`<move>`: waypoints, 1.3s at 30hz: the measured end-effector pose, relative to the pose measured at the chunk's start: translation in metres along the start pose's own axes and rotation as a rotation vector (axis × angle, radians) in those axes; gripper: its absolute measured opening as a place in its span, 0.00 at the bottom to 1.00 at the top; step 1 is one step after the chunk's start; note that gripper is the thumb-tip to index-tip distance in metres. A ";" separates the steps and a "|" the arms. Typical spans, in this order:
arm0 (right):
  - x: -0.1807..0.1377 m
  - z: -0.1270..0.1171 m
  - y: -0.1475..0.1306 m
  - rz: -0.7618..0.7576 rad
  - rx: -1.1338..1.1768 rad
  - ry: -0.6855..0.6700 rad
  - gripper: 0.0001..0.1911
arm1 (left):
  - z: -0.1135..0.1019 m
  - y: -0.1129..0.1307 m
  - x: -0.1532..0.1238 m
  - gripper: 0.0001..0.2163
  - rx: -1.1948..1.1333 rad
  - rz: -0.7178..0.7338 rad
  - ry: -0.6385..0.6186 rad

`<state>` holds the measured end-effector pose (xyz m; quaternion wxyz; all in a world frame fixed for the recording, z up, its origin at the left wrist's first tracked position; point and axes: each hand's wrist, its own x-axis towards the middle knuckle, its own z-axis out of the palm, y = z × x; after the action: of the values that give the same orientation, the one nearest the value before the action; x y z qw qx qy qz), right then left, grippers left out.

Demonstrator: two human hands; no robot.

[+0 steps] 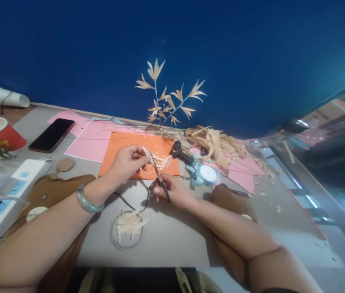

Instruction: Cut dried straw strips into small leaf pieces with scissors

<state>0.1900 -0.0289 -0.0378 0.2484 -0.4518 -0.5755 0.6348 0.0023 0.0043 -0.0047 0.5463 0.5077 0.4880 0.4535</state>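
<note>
The left hand (128, 162) pinches a thin, dry husk strip (146, 152) — the right hand (172, 191) grips slim black-handled scissors (160, 179).

Craft desk: coloured paper sheets (91, 142), dried husks (218, 144).

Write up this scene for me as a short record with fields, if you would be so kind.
Left: left hand pinches a dried husk strip above the orange paper
Right: right hand grips black scissors, blades at the strip
Near edge: round dish holding cut husk pieces
Behind: pile of dried husks, ribbon spool
Far left: phone, red cup
Wall: husk-leaf sprig on blue backdrop
</note>
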 end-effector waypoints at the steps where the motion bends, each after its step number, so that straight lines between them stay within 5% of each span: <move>1: 0.000 0.000 0.000 -0.002 -0.001 0.001 0.26 | 0.000 -0.001 0.000 0.08 -0.004 0.002 -0.002; 39: 0.002 -0.002 0.000 -0.050 -0.003 0.137 0.23 | -0.004 0.002 0.001 0.08 -0.063 -0.022 -0.025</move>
<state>0.1904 -0.0265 -0.0381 0.3021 -0.4801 -0.5691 0.5953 -0.0020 0.0062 -0.0027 0.5729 0.4904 0.4723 0.4563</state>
